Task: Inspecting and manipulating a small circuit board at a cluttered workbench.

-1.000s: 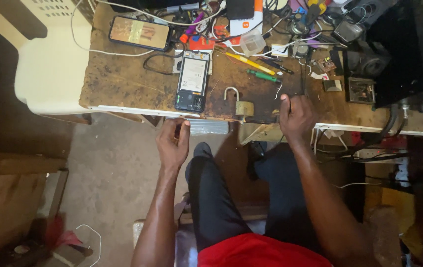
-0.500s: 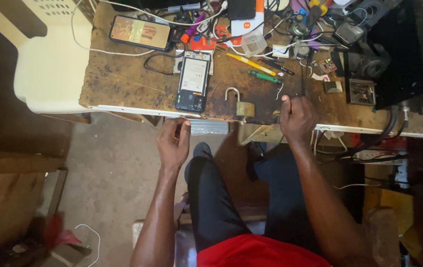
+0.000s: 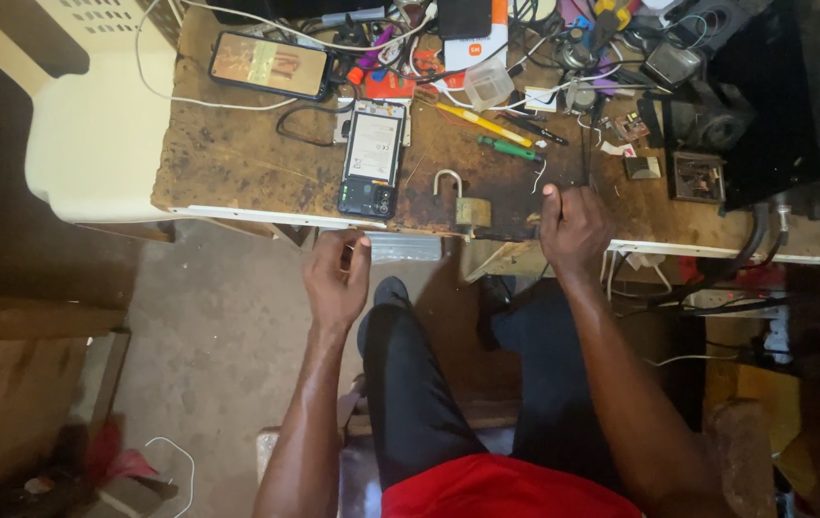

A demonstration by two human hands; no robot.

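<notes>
Head view: a scarred, stained wooden bench (image 3: pixel 237 163) fills the top, crowded at its far side with cables, tools and small parts, over a bare concrete floor; a pale plastic chair (image 3: pixel 93 144) stands far left of the hands. The person sits at the bench edge in dark trousers and a red top.

The left hand (image 3: pixel 336 278) hangs just off the near edge, fingers curled loosely, thumb and forefinger meeting the left end of a flat grey strip (image 3: pixel 405 247) that juts out under the edge. Whether they pinch it or only touch it cannot be told. Just beyond this hand lies an opened phone (image 3: pixel 372 158), back off and insides up; further beyond and a little left lies a 2nd phone (image 3: pixel 269 65) with its screen lit.

The right hand (image 3: pixel 573 225) rests on the edge, closed into a loose fist, thumb up; nothing shows inside it. Just to its left sits a padlock (image 3: pixel 468 203), shackle raised. Beyond it lie a green screwdriver (image 3: pixel 509 149) and a yellow screwdriver (image 3: pixel 482 123).

As a judgement: the strip is best taken squarely by its end, thumb on top and finger under, and moved level along the edge, with the right hand braced on the bench so nothing jolts the opened phone
</notes>
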